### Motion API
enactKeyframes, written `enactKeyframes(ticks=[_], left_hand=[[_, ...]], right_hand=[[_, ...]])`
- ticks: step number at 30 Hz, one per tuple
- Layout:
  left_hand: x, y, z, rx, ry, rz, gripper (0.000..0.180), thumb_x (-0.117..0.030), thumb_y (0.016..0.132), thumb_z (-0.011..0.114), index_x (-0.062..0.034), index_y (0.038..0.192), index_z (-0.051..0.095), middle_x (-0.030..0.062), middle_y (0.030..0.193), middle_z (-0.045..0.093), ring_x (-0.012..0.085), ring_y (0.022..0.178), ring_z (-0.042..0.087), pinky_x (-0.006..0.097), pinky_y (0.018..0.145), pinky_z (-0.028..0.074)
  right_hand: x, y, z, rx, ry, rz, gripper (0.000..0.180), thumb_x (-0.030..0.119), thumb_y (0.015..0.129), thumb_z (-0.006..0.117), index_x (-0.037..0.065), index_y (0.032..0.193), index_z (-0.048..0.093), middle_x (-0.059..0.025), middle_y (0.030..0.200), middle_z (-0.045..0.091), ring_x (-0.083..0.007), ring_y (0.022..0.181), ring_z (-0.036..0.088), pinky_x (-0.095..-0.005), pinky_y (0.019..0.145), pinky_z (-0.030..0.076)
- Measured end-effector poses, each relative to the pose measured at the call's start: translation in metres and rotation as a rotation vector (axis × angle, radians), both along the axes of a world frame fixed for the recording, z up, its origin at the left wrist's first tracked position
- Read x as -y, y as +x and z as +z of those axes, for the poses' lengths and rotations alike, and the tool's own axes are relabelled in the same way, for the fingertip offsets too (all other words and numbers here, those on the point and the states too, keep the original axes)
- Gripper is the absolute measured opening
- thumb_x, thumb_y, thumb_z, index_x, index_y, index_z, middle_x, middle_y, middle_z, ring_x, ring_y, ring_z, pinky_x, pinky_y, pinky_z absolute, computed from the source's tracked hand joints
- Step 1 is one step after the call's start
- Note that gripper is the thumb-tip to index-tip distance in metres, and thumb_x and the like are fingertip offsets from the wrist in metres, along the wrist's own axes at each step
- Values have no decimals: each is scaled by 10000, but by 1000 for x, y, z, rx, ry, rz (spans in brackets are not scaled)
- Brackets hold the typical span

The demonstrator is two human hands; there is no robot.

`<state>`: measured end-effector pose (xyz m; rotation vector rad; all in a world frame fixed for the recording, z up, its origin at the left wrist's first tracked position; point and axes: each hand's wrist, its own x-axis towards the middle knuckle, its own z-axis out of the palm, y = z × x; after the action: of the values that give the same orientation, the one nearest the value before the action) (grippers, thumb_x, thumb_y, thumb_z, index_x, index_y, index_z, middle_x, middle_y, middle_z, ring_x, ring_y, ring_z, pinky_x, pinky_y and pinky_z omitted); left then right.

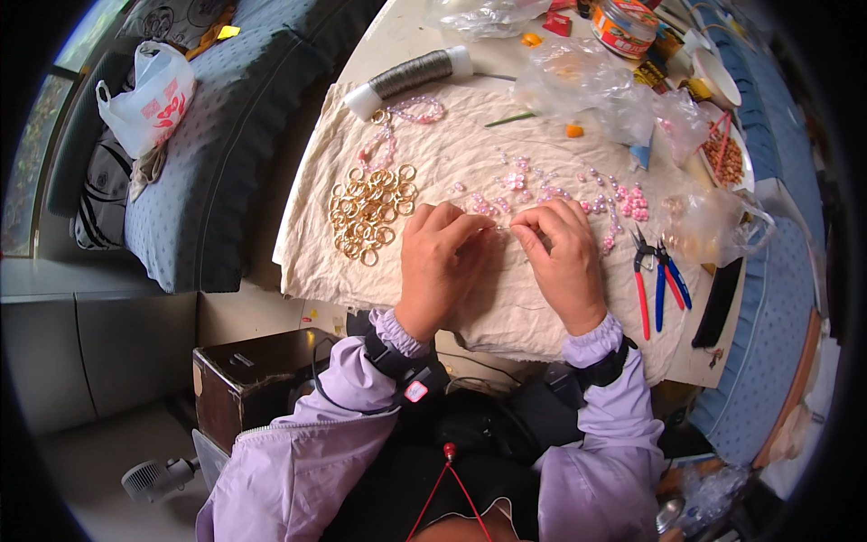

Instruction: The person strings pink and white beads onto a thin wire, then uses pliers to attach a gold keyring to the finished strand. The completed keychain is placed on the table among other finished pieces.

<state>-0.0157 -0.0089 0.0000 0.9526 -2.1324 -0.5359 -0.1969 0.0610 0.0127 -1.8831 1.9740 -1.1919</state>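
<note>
Over at the far left a white plastic bag slumps on a blue quilted seat, well apart from the work. On the table, a cream cloth is spread out, and a pile of gold rings lies on it just left of the person's hands, with a spool of grey wire above the rings at the cloth's top edge. The left hand comes up from a lilac sleeve with a dark band at the wrist, its back turned up and the knuckles bent; the fingers are curled in narrow, tips drawn together toward the other hand, pinching something too small to make out. The right hand mirrors it, forearm rising from the lower edge, wrist cocked a little inward, fingers closed tight at the tips right beside the left fingertips. What sits between the two pinches I cannot tell, though a thin pale strand seems to run there. Just above and to the right of both hands, pink and pearly beads are scattered across the cloth, the nearest ones almost touching the knuckles. Further right, red-handled and blue-handled pliers lie side by side near the cloth's edge, with clear plastic bags crumpled above them and a shallow dish of brownish beads beyond.
</note>
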Motion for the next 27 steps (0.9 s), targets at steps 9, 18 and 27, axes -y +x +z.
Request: enactKeyframes(ticks=[9, 18, 27], left_hand=[[1, 1, 0, -12, -73, -37, 216, -1, 778, 816, -102, 957, 750, 44, 868, 673, 257, 840, 597, 386, 779, 479], [1, 5, -5, -116, 96, -15, 142, 25, 849, 750, -51, 959, 700, 64, 870, 652, 241, 823, 579, 362, 762, 466], [2, 5, -12, -159, 124, -14, 116, -9, 857, 755, -60, 944, 696, 61, 841, 635, 246, 798, 552, 371, 759, 447]], right_hand=[[-2, 3, 3, -42, -139, 136, 228, 102, 893, 828, 92, 1104, 743, -76, 1049, 686, -303, 1030, 635, -413, 917, 535], [-6, -11, 4, -126, -248, -151, 200, -53, 873, 634, 71, 1022, 687, -81, 1034, 670, -301, 1016, 639, -410, 914, 520], [-38, -70, 31, 702, -506, -275, 187, -39, 1049, 506, -10, 1156, 657, -51, 1082, 693, -117, 1010, 642, -272, 928, 506]])
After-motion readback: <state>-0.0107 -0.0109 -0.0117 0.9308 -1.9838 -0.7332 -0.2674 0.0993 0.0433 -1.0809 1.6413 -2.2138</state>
